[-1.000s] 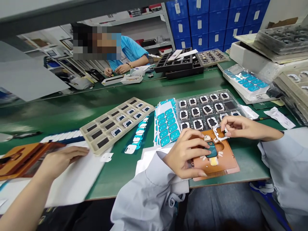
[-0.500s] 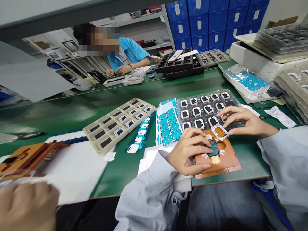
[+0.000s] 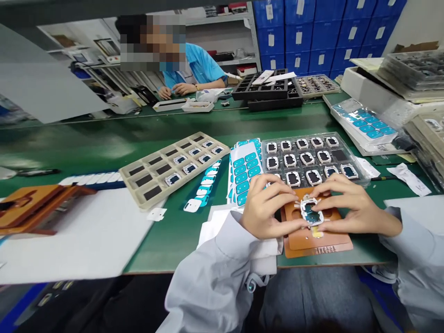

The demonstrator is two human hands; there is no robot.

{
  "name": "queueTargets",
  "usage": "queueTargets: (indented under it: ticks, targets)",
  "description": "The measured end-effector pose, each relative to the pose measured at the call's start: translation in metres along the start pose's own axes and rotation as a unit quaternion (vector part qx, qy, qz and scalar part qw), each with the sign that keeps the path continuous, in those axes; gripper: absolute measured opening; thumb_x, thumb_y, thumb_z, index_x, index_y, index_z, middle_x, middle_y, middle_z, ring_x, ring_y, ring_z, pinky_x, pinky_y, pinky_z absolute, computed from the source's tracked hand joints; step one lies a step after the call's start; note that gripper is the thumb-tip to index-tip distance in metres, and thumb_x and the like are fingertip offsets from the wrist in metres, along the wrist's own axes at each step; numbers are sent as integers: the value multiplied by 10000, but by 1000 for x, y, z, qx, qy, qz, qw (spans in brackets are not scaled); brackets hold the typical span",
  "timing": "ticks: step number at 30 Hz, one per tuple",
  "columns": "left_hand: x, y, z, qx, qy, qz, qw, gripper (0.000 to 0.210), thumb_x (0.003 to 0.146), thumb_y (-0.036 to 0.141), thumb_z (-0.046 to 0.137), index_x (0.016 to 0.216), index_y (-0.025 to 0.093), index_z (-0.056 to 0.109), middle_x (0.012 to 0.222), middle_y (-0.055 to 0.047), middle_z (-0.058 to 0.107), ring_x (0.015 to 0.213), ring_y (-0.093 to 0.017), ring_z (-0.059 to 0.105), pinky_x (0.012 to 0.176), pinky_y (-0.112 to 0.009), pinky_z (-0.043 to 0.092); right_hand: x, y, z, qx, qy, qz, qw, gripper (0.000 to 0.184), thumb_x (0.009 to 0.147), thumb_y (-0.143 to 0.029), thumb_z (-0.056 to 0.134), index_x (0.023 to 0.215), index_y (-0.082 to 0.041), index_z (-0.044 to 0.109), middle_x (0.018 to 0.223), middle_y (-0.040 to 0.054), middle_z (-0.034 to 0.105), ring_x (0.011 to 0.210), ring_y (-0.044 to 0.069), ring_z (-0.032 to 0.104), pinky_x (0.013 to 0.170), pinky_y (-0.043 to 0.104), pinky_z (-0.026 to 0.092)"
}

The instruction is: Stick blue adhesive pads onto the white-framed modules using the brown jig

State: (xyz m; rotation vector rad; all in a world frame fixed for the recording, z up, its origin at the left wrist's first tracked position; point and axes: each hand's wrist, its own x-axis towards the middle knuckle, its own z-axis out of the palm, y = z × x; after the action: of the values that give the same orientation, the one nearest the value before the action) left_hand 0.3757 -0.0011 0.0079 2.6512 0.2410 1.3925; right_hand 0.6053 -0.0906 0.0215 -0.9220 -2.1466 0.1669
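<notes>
A white rounded-square frame (image 3: 322, 216), which looks like a watch case, sits over the middle of an orange-brown fixture board (image 3: 317, 247). Dark teal film shows through its opening. My left hand (image 3: 272, 208) holds the left side of the frame between fingers and thumb. From the right, my right hand (image 3: 354, 210) grips the same frame, its thumb at the lower edge and its fingers over the top. A yellow tab (image 3: 317, 232) sticks out below the frame. Behind my hands lies a clear tray (image 3: 360, 182) with rows of similar frames.
Left of my hands lie sheets of teal stickers (image 3: 243, 162), a sticker strip (image 3: 201, 187) and a beige compartment tray (image 3: 140, 199). Orange-brown blocks (image 3: 31, 203) stand on the left. Across the bench (image 3: 166, 259) a person in blue (image 3: 199, 64) sits near stacked black trays (image 3: 274, 101).
My right hand has brought the white frame left and down over the teal piece on the board. My left hand now grips it too. Another person's hand has left the lower left.
</notes>
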Motion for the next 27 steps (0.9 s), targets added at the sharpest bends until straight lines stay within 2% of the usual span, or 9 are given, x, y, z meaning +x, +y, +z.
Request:
queueTargets:
  ticks: [4,8,14,19,27]
  targets:
    - [-1,2,0,6,-20,3,1000,556,683,675,771,953,193,706,915,-39,743,942,-236,574,816,-396,423,-4,-4,2,-23,3,15,1000,178,881,-377,740,1005,-252,723,1044,79,704,863,223,568,751,407,475]
    - [-2,3,3,-5,-67,-29,997,609,690,713,738,1018,201,710,1007,-52,735,1010,-250,558,876,-417,408,-8,1,1,-20,0,17,1000,199,883,-413,730,1027,-276,723,1027,69,716,884,239,579,781,433,479]
    - [-3,5,4,-50,-84,-61,993,594,695,701,741,1021,205,714,1042,-59,718,1026,-255,540,879,-421,406,-9,1,2,-15,-9,24,1000,245,858,-410,762,1053,-269,719,1008,62,710,919,240,582,812,422,481]
    - [-2,6,3,-22,-95,-61,993,486,735,597,756,1029,213,711,1058,-48,718,1042,-258,531,890,-426,390,-7,-2,-1,-7,-32,64,997,457,825,-547,750,1161,-244,688,1084,100,701,951,258,594,805,418,499]
    - [-2,7,3,-13,-87,-56,995,515,698,609,784,1013,209,706,1019,-45,724,1024,-255,539,882,-425,396,-8,-2,1,-8,-16,44,999,238,867,-391,738,1053,-244,709,1059,77,717,939,246,591,802,417,515]
